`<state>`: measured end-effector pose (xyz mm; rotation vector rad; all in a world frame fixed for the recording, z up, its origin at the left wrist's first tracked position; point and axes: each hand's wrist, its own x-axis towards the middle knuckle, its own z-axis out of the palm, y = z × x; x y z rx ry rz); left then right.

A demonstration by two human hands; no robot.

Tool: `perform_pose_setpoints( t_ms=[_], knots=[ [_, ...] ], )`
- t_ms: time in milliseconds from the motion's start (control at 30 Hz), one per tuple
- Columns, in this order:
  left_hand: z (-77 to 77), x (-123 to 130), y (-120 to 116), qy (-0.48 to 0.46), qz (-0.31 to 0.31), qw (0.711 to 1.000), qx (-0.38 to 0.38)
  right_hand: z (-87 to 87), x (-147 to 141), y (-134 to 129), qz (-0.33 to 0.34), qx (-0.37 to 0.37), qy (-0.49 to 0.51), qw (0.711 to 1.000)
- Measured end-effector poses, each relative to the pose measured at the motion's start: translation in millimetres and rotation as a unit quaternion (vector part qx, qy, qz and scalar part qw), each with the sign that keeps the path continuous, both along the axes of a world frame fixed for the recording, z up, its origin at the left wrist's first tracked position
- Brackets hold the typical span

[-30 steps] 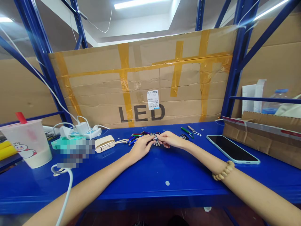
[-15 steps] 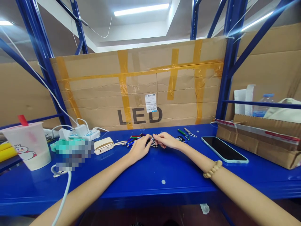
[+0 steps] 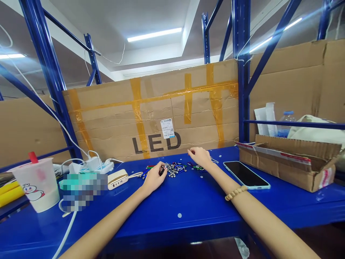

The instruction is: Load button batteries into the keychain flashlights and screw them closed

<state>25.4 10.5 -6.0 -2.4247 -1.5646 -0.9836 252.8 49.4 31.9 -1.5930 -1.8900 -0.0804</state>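
In the head view, a small dark item is pinched in the fingertips of the left hand, at the left edge of a heap of small metal parts on the blue desk. The right hand is narrowed, its fingers bunched just beyond the heap's right side; whether anything is held there cannot be told. A beaded bracelet is worn on the right wrist. A phone lies to the right, beside a cardboard box. A power bank, a power strip and a plastic cup stand to the left. A pixelated patch hides part of the desk.
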Motion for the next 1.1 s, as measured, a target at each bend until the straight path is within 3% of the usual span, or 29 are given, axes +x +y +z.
perform_pose_setpoints(
  t_ms=[467, 800, 933, 1100],
  knots=[
    [5.7, -5.3, -3.5, 0.112, -0.009, 0.993, -0.027, -11.3, 8.1, 9.1, 0.021, -0.047, -0.059, 0.997],
    [11.3, -16.5, 3.0, 0.116, 0.05, 0.991, -0.035, -18.6, 7.4, 16.7, 0.039, -0.044, -0.069, 0.996],
    [12.6, -18.5, 2.4, 0.12, 0.041, 0.991, -0.037, -13.4, 16.6, 17.3, -0.007, -0.037, -0.052, 0.998],
    [11.8, -15.7, -0.2, 0.168, -0.048, 0.984, -0.039, -2.2, 35.9, 15.5, -0.095, -0.05, -0.024, 0.994]
  ],
)
